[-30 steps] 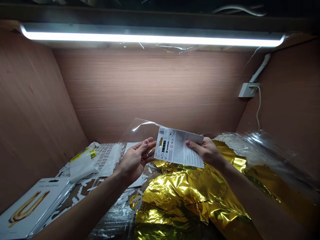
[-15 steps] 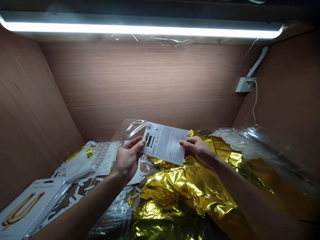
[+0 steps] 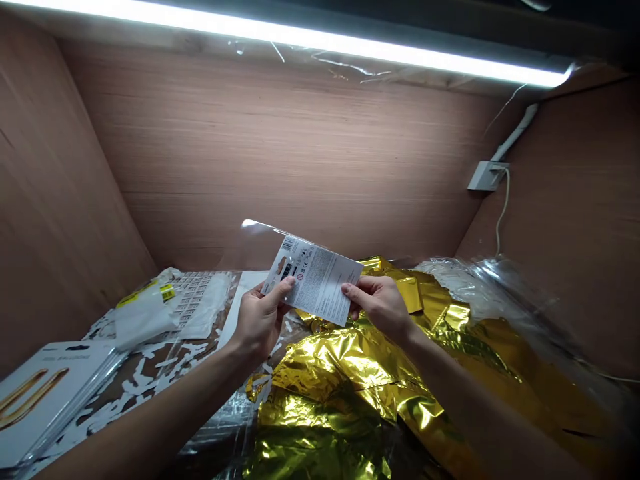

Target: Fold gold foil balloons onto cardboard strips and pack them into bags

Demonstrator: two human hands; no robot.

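My left hand (image 3: 259, 319) pinches the left end of a printed white card (image 3: 320, 283), thumb on top. The card has a hanging hole, a barcode and small text, and it tilts down to the right. On its right end my right hand (image 3: 383, 303) has a grip, thumb on the face and fingers behind. A clear plastic sleeve (image 3: 257, 250) extends from the card's upper left. Beneath both hands lies crumpled gold foil (image 3: 340, 373).
Packaged cards showing a gold U shape (image 3: 45, 393) lie at the lower left, near white packets (image 3: 145, 317) and white paper strips (image 3: 145, 373). Clear plastic bags (image 3: 480, 287) sit at the right. Wooden walls (image 3: 280, 153) surround the space, with a tube light (image 3: 320, 41) above.
The card has shifted slightly left and tilts more steeply. My right hand has moved left with it, and the clear sleeve has changed its angle. The whole view has also tilted.
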